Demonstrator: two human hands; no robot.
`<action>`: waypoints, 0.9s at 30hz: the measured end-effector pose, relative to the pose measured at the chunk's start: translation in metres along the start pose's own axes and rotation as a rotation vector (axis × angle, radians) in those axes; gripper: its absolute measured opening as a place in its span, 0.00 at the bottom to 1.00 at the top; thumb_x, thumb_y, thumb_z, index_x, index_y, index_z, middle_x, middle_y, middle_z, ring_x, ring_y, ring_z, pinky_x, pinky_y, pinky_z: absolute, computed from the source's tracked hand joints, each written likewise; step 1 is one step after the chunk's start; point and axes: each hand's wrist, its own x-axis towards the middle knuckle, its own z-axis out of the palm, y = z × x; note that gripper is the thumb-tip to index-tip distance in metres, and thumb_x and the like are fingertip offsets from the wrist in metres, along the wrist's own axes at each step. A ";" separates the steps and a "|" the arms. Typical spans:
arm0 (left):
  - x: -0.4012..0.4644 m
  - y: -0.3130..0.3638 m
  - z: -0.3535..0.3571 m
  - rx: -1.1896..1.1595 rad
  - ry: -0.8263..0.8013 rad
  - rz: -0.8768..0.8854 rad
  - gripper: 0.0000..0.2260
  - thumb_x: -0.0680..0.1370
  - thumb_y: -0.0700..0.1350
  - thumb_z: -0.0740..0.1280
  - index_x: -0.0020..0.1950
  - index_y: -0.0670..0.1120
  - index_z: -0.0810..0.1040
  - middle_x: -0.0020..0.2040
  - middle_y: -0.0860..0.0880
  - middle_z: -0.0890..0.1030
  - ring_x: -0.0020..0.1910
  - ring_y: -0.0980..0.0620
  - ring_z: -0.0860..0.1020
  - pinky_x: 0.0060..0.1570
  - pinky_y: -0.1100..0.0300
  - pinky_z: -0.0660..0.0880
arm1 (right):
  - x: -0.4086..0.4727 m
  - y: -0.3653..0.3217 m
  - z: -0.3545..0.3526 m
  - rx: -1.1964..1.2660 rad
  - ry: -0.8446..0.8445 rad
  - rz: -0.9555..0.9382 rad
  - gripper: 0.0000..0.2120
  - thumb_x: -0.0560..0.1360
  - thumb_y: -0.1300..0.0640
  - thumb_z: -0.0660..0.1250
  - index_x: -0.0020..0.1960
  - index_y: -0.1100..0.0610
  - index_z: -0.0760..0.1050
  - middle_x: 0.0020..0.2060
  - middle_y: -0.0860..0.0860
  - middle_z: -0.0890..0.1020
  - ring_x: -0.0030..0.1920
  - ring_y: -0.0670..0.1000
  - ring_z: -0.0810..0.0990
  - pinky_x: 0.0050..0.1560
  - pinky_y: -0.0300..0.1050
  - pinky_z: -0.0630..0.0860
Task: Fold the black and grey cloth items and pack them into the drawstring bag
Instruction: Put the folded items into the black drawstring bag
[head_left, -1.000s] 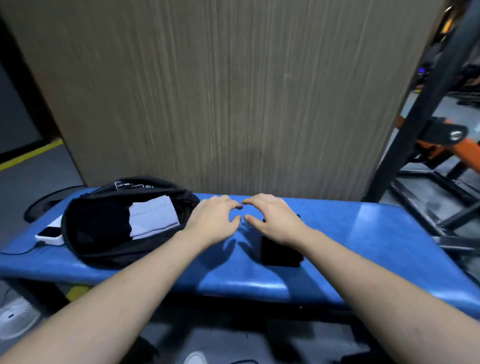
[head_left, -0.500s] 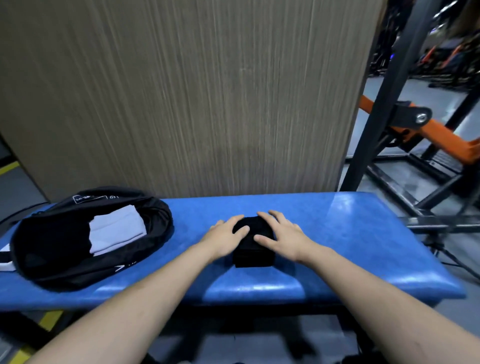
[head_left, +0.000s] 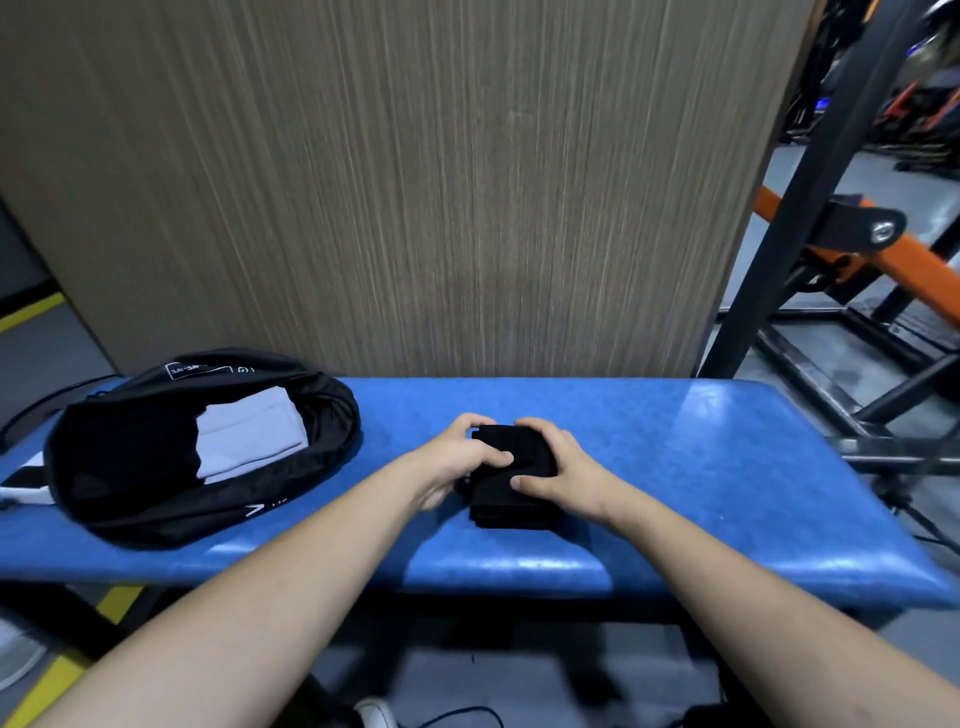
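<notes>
Blue padded vinyl bench top (head_left: 675, 467) runs across the view in front of a brown wood-grain panel (head_left: 415, 182). Near the bench's middle, the left hand (head_left: 457, 457) and the right hand (head_left: 556, 467) both clasp a small folded black cloth (head_left: 511, 499), fingers curled over its far edge, thumbs on top. Toward the bench's left end lies an open black drawstring bag (head_left: 156, 499) holding a folded pale grey cloth (head_left: 249, 436).

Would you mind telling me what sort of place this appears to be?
Probably a gym: a blue padded bench, a black steel rack with an orange bar, and more equipment behind.
</notes>
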 end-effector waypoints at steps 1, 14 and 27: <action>-0.004 -0.002 0.000 -0.023 -0.001 0.006 0.20 0.75 0.39 0.71 0.64 0.53 0.72 0.47 0.47 0.80 0.38 0.50 0.74 0.41 0.55 0.69 | -0.004 -0.003 0.002 0.029 0.014 -0.012 0.32 0.73 0.57 0.74 0.71 0.43 0.64 0.63 0.53 0.68 0.62 0.50 0.72 0.69 0.49 0.70; -0.063 -0.011 -0.052 0.075 0.255 0.424 0.19 0.80 0.48 0.65 0.68 0.67 0.72 0.64 0.50 0.70 0.49 0.59 0.76 0.43 0.62 0.78 | -0.003 -0.072 0.041 0.186 0.149 -0.170 0.32 0.73 0.54 0.72 0.69 0.30 0.65 0.65 0.47 0.72 0.65 0.53 0.75 0.67 0.56 0.73; -0.109 -0.038 -0.219 -0.010 0.604 0.456 0.14 0.81 0.42 0.64 0.64 0.54 0.79 0.59 0.52 0.75 0.57 0.60 0.73 0.57 0.63 0.71 | 0.090 -0.195 0.159 0.190 -0.002 -0.319 0.21 0.69 0.44 0.68 0.62 0.36 0.72 0.63 0.50 0.76 0.62 0.53 0.78 0.65 0.60 0.74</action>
